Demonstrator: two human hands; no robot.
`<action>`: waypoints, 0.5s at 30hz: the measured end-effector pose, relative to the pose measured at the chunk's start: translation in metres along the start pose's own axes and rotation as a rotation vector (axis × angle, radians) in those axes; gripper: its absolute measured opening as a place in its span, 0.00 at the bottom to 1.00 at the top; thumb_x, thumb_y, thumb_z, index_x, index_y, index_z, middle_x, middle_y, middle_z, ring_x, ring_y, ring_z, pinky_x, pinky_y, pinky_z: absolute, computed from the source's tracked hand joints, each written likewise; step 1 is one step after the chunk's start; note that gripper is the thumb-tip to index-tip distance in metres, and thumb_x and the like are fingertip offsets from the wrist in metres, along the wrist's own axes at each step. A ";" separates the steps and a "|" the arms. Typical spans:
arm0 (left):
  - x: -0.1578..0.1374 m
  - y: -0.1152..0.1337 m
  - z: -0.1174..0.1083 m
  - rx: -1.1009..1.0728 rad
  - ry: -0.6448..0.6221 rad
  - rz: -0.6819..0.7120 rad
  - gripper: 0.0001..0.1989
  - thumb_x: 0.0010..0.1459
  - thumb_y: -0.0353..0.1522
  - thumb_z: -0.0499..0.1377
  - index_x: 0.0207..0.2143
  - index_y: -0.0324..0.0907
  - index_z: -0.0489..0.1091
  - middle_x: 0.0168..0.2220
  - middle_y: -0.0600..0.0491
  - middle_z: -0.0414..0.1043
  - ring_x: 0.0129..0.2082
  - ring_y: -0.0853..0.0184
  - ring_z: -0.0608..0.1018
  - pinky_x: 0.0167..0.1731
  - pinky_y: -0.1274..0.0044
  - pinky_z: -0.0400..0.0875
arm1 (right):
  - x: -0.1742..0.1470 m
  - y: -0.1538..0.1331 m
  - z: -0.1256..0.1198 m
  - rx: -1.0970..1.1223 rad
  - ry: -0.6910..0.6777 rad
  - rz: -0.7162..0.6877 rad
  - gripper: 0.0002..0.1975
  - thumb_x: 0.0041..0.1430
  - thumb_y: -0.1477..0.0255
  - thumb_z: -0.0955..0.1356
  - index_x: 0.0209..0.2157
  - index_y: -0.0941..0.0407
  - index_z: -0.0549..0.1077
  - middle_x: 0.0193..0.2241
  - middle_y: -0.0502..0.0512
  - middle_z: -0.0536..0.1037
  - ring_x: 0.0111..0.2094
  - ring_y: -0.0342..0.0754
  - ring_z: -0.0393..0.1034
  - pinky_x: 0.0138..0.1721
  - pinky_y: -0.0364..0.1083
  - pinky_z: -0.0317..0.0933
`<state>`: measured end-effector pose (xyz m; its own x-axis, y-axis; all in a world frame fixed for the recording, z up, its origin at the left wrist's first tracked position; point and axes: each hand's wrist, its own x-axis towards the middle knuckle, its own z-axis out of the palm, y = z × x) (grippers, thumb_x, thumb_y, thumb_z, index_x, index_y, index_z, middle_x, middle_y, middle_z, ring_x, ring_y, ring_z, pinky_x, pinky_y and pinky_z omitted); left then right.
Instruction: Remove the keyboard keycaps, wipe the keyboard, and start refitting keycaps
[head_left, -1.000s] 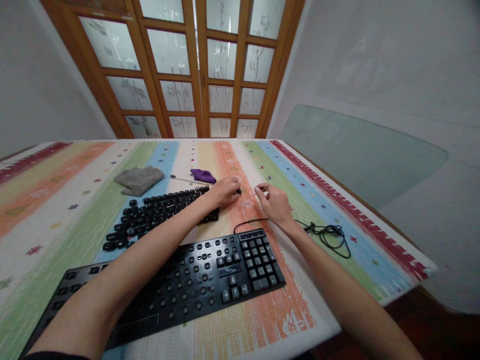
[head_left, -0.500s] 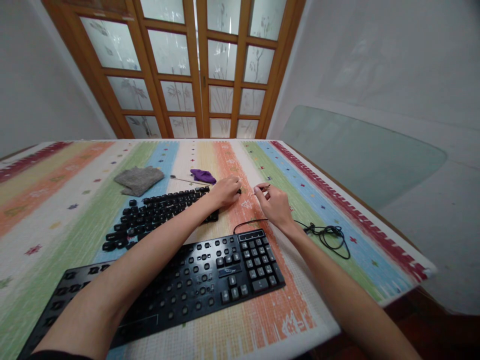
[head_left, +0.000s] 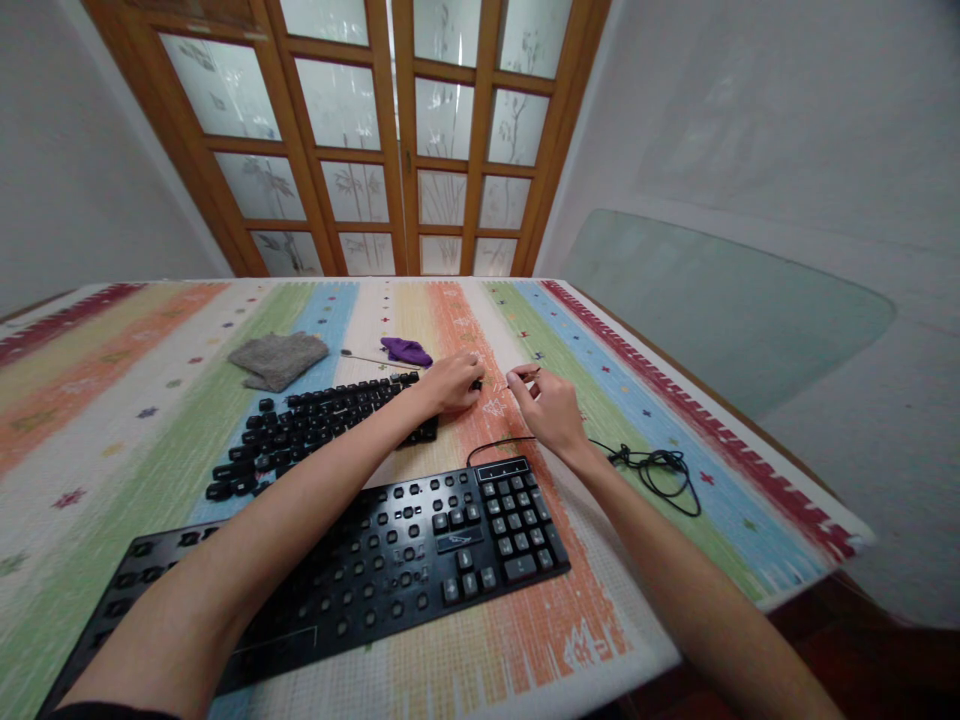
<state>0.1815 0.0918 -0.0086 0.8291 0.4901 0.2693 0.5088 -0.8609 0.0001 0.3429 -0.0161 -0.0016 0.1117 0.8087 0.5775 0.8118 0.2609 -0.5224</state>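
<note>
My left hand point(head_left: 453, 382) is closed on a small black keycap point(head_left: 478, 384), low over the orange stripe of the cloth. A little to its right, my right hand point(head_left: 549, 402) pinches a thin, dark, stick-like tool point(head_left: 531, 373) whose tip points toward the left hand; its exact kind is too small to make out. Below both hands lies a black keyboard point(head_left: 420, 540), many of its keys off and bare sockets showing. The number pad keys point(head_left: 517, 520) are in place. Loose black keycaps point(head_left: 322, 425) lie in rows behind the keyboard, partly hidden by my left forearm.
Behind the keycaps are a grey cloth point(head_left: 277, 360), a purple cloth point(head_left: 406, 351) and a thin long-handled brush point(head_left: 375, 359). A coiled black cable point(head_left: 664, 472) rests right of my right forearm. The striped tablecloth point(head_left: 630, 350) covers the table, whose right edge runs diagonally.
Almost nothing differs. The tool in my right hand has tilted very slightly; my left hand keeps its place with the keycap.
</note>
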 end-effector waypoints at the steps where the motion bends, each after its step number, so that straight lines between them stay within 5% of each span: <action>1: 0.000 0.000 0.000 -0.003 0.001 0.002 0.07 0.55 0.27 0.57 0.35 0.36 0.74 0.36 0.44 0.71 0.41 0.57 0.73 0.39 0.71 0.69 | 0.000 0.000 0.000 0.007 -0.003 -0.003 0.14 0.64 0.64 0.63 0.33 0.58 0.75 0.28 0.56 0.79 0.23 0.47 0.70 0.31 0.45 0.59; 9: -0.006 -0.003 -0.003 -0.031 0.023 0.006 0.07 0.56 0.28 0.58 0.37 0.36 0.72 0.37 0.45 0.71 0.41 0.58 0.72 0.39 0.71 0.68 | -0.001 -0.003 -0.002 0.027 -0.013 -0.018 0.15 0.64 0.62 0.63 0.32 0.57 0.75 0.28 0.55 0.80 0.23 0.46 0.70 0.31 0.45 0.61; 15: -0.055 -0.006 -0.028 -0.083 0.083 0.026 0.08 0.59 0.29 0.56 0.40 0.37 0.71 0.37 0.46 0.71 0.40 0.60 0.71 0.40 0.71 0.67 | -0.001 -0.016 -0.015 0.315 -0.117 0.019 0.16 0.61 0.59 0.66 0.32 0.58 0.77 0.25 0.55 0.79 0.21 0.45 0.71 0.27 0.45 0.64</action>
<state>0.1261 0.0666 0.0031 0.8178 0.4574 0.3493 0.4637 -0.8832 0.0709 0.3384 -0.0295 0.0158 0.0433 0.8653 0.4994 0.5914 0.3807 -0.7109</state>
